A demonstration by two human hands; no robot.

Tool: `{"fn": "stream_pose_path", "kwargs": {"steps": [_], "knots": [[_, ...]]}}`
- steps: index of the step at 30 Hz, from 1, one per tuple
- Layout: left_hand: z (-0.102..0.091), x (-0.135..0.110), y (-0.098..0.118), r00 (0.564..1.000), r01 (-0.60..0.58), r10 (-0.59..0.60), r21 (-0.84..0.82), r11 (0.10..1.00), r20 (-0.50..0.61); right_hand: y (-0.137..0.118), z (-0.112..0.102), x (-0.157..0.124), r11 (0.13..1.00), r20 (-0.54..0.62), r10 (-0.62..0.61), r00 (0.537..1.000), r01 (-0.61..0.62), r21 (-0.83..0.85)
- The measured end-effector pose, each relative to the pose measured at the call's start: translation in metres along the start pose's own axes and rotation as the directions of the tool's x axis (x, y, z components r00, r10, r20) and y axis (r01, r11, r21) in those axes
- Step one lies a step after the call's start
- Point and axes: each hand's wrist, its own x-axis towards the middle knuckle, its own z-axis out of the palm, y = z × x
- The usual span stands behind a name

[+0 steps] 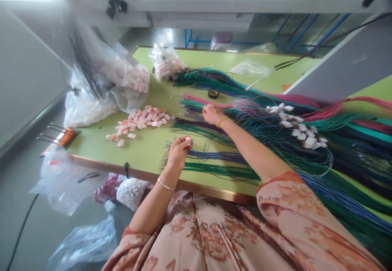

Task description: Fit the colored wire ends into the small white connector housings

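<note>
My left hand [177, 153] pinches a small white and orange connector housing [188, 141] above the near part of the table. Thin dark wires [199, 147] trail from it to the right. Farther off, my right hand [212, 115] has its fingers closed at the tips of the wire bundles, beside the pink wires [196, 99]; whatever they grip is hidden. Blue wires [214, 155] and green wires [220, 169] lie in bundles under my arms, with metal terminals at their left ends. A pile of loose connector housings [147, 117] lies left of my hands.
Finished-looking white connectors [298, 126] rest on wires at the right. A black tape roll [213, 94] sits behind my right hand. Bags of housings [167, 60] stand at the back left. An orange block with metal pins [66, 137] is at the left table edge. A shelf [196, 5] overhangs the back.
</note>
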Motion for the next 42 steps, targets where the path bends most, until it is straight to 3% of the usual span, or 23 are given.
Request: {"fn": "stream_pose_path", "kwargs": {"steps": [11, 16, 19, 22, 26, 30, 35, 42], "knots": [[0.001, 0.000, -0.001, 1.000, 0.007, -0.007, 0.001, 1.000, 0.000, -0.007, -0.016, 0.010, 0.992, 0.019, -0.100, 0.995, 0.099, 0.078], [-0.001, 0.000, -0.002, 1.000, -0.008, 0.008, -0.008, 1.000, 0.024, -0.005, -0.036, 0.020, 0.999, 0.165, 0.046, 0.985, -0.042, -0.026], [-0.001, 0.000, -0.003, 0.999, -0.011, 0.011, -0.014, 1.000, 0.031, 0.000, -0.048, 0.020, 0.995, 0.102, 0.073, 0.992, -0.080, 0.066], [0.000, 0.000, -0.002, 1.000, -0.007, 0.008, -0.024, 1.000, 0.025, -0.004, -0.050, 0.017, 0.980, 0.031, -0.050, 0.998, 0.042, 0.197], [0.001, -0.002, -0.001, 1.000, -0.009, 0.010, -0.035, 0.999, 0.026, -0.022, -0.040, 0.009, 0.852, -0.079, -0.267, 0.960, 0.274, 0.446], [0.003, -0.003, 0.002, 0.999, -0.023, 0.026, -0.084, 0.996, 0.037, -0.040, -0.034, -0.008, 0.670, -0.144, -0.374, 0.916, 0.374, 0.641], [0.009, 0.001, 0.005, 0.999, -0.001, 0.009, -0.169, 0.986, 0.045, -0.045, -0.034, -0.041, 0.584, -0.126, -0.355, 0.926, 0.325, 0.744], [0.019, 0.007, 0.009, 0.996, 0.032, -0.012, -0.230, 0.973, 0.089, -0.039, -0.019, -0.079, 0.562, -0.105, -0.276, 0.956, 0.248, 0.789]]}}
